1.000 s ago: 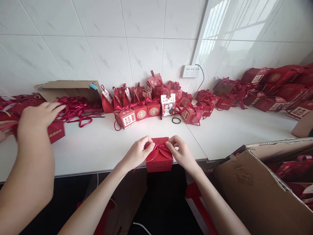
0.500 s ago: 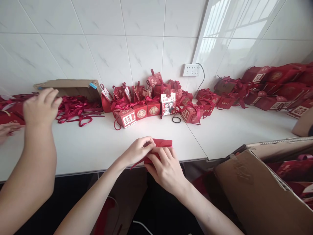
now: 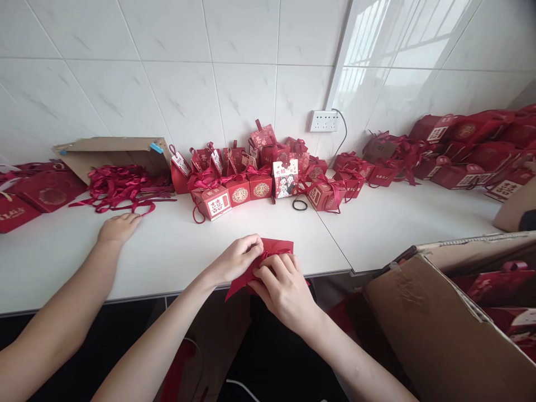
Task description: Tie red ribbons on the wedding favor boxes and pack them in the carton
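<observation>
both hands (image 3: 286,283) pinch ribbon (image 3: 238,286), hiding much of the red box (image 3: 283,244).

The room is bright, with soft white light. Up and to the right of the hands (image 3: 285,286), the shiny wall (image 3: 243,33) has a big patch of glare with window bars in it, so light seems to come from a window. The desk (image 3: 167,262) is pale and evenly lit. Below the hands, under the desk, it is dark. The hands look fairly clear. Far right of them, tiny print on the red boxes (image 3: 469,131) looks fuzzy. Toward the sides, wall lines lean and things look stretched.
</observation>
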Motion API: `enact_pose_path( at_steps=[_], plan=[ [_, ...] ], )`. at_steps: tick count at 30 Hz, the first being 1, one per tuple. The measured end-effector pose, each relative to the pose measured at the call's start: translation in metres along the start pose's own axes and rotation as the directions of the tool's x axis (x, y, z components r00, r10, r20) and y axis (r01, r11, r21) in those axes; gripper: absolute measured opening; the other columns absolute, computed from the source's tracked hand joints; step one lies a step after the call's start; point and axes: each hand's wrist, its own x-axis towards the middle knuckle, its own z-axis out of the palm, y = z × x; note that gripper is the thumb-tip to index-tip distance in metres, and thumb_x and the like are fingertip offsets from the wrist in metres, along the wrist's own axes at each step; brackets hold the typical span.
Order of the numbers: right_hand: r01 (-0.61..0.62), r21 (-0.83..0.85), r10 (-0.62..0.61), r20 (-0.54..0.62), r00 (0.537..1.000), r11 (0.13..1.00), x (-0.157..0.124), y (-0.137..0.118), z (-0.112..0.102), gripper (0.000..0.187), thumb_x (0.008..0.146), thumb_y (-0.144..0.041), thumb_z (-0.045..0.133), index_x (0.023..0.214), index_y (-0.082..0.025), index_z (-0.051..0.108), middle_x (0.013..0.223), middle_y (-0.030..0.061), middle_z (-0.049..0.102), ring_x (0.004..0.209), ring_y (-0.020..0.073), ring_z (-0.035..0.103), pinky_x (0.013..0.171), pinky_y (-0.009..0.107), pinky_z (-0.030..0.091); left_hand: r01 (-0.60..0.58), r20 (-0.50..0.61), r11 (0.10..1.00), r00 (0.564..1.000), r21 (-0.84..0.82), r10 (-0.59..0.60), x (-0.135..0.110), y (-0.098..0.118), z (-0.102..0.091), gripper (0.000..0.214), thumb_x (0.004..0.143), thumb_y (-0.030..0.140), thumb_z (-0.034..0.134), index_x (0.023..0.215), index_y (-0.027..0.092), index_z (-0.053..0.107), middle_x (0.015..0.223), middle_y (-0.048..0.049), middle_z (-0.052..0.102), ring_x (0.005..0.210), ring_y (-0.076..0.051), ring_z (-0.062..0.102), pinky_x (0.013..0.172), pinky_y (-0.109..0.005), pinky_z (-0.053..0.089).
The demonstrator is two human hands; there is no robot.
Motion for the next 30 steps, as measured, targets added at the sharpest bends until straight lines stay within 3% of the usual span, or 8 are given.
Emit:
enact_pose_path(
  at_steps=[10,17,22,26,30],
  plan=[
    [0.01,0.065,-0.009,-0.013,1.0,0.998,-0.004,0.005,-0.001,0.011,0.088,-0.017,0.054,0.077,-0.018,0.056,0.076,0.0038,0.057,0.071,0.0172,0.044,0.067,0.031,0.037,-0.009,-0.03,1.0,1.0,-0.006,0.009,0.0,-0.003,0.003,0.027,0.088,0.039,0.039,0.069,0.019,0.043,0.068,0.0042,0.045,0.065,-0.012,0.042,0.064,-0.025,0.037],
    [0.059,0.348,-0.024,-0.105,0.994,0.936,-0.015,0.016,-0.008,0.011,0.088,-0.009,0.05,0.085,-0.019,0.056,0.08,0.004,0.059,0.078,0.0159,0.052,0.07,0.03,0.044,0.014,-0.125,0.999,0.992,0.052,-0.007,-0.003,-0.002,0.005,0.025,0.084,0.04,0.049,0.073,0.018,0.052,0.071,0.0027,0.054,0.069,-0.013,0.048,0.066,-0.025,0.038],
    [0.173,0.246,-0.117,-0.225,0.967,0.954,-0.018,0.013,-0.017,0.013,0.082,-0.004,0.056,0.085,-0.017,0.058,0.075,0.0029,0.06,0.078,0.0155,0.055,0.075,0.034,0.043,0.025,-0.17,0.996,0.985,0.086,-0.01,-0.002,-0.007,0.009,0.026,0.085,0.04,0.048,0.072,0.019,0.051,0.067,0.0042,0.05,0.062,-0.012,0.044,0.059,-0.024,0.035],
    [0.241,0.187,-0.207,-0.183,0.961,0.952,-0.023,0.001,-0.022,0.012,0.084,-0.006,0.055,0.083,-0.016,0.061,0.075,0.0016,0.063,0.077,0.0138,0.056,0.08,0.035,0.04,0.021,-0.179,0.995,0.984,0.093,-0.004,-0.002,-0.006,0.01,0.024,0.084,0.039,0.048,0.074,0.019,0.053,0.07,0.0037,0.053,0.064,-0.012,0.047,0.061,-0.024,0.037],
    [0.274,0.22,-0.253,-0.119,0.96,0.936,-0.027,-0.006,-0.027,0.011,0.086,-0.01,0.056,0.078,-0.015,0.06,0.071,-0.0005,0.062,0.075,0.0125,0.056,0.084,0.034,0.04,0.013,-0.113,0.996,0.994,0.091,-0.003,-0.004,0.0,0.007,0.02,0.081,0.038,0.055,0.08,0.019,0.057,0.074,0.0027,0.057,0.069,-0.013,0.052,0.064,-0.023,0.04]
  ],
)
